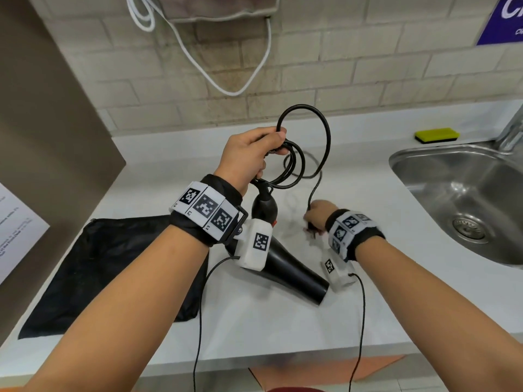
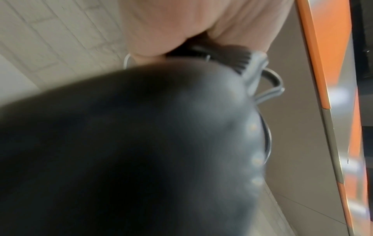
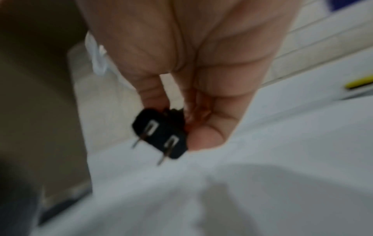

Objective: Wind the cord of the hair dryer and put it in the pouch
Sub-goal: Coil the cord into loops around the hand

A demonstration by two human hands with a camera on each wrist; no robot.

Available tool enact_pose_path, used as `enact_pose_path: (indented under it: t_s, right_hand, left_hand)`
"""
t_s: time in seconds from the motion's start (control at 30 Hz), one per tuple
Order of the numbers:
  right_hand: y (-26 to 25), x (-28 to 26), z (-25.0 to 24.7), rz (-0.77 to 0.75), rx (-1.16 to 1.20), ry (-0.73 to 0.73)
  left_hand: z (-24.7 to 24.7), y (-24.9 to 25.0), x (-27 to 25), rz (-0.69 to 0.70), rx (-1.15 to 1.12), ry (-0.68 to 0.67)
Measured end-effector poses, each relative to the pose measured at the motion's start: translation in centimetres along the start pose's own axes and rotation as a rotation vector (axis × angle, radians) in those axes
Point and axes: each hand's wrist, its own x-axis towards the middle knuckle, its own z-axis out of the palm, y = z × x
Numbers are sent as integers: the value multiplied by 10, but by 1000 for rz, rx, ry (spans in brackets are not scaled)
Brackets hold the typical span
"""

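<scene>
My left hand grips several loops of the black cord above the counter. Below that hand hangs the black hair dryer, its nozzle resting low on the counter; its dark body fills the left wrist view, blurred. My right hand pinches the two-pin plug at the cord's free end, just above the counter. The black pouch lies flat on the counter at the left, under my left forearm.
A steel sink sits at the right with a tap behind it. A yellow sponge lies by the wall. A white cord and a cloth hang on the brick wall. A paper sheet is at far left.
</scene>
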Motion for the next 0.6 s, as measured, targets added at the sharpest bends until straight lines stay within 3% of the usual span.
enact_pose_path:
  t_s: [0.17,0.33,0.43,0.5,0.6]
  right_hand:
    - [-17,-32,-41,-162,999,228]
    - [-36,-65,-52,-436,1442,278]
    - [-41,-71,-43,-648,1317,324]
    - [-45,-71,-37,-675,1133,430]
    - [-53,-70,-34,-680,1050,498]
  left_hand:
    - [0,-1,-1,-31,-39,18]
    - [2,-1,2,-38,-60,56]
    - [3,-2,4,-48,-79,75]
    - [2,-2,5,-64,-96,71]
    - [1,-2,5,-95,-139,34]
